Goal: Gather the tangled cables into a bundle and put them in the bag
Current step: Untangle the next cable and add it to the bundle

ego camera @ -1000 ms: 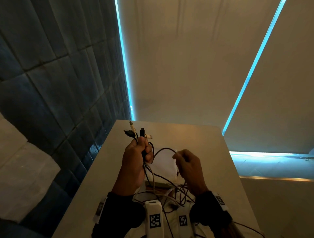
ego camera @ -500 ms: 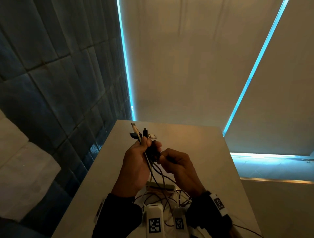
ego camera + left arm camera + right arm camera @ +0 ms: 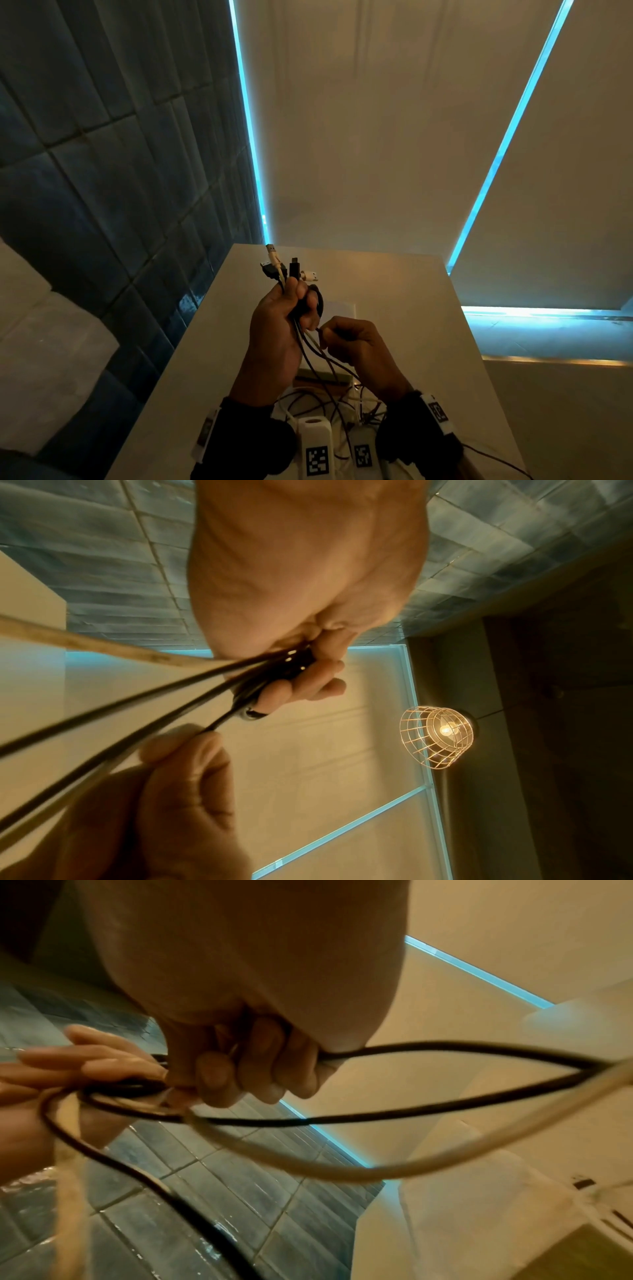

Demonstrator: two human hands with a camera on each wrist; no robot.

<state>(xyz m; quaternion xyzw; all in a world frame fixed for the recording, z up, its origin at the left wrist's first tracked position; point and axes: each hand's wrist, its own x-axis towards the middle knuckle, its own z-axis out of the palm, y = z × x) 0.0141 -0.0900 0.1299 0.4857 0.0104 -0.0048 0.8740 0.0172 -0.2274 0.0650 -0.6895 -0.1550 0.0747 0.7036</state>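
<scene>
Four plug ends (image 3: 287, 269) fan out above the left hand (image 3: 279, 329), whose grip is wrapped tight round the gathered cables (image 3: 308, 346) held up over the desk (image 3: 404, 308). A second ago the right hand (image 3: 359, 346) stood apart from the left, drawing a black strand out into a wide loop; half a second ago it had brought that strand in against the left fist; now it has dropped just below the fist, its grip pinching a black cable (image 3: 428, 1110) that the right wrist view shows looping back toward the left fingers (image 3: 85, 1058). So one more loop has likely been added to the bundle. Much cable still lies tangled on the desk near the wrists (image 3: 329, 407), so the gathering looks only partly done. A pale flat shape (image 3: 337, 308) behind the hands may be the bag; I cannot tell.
</scene>
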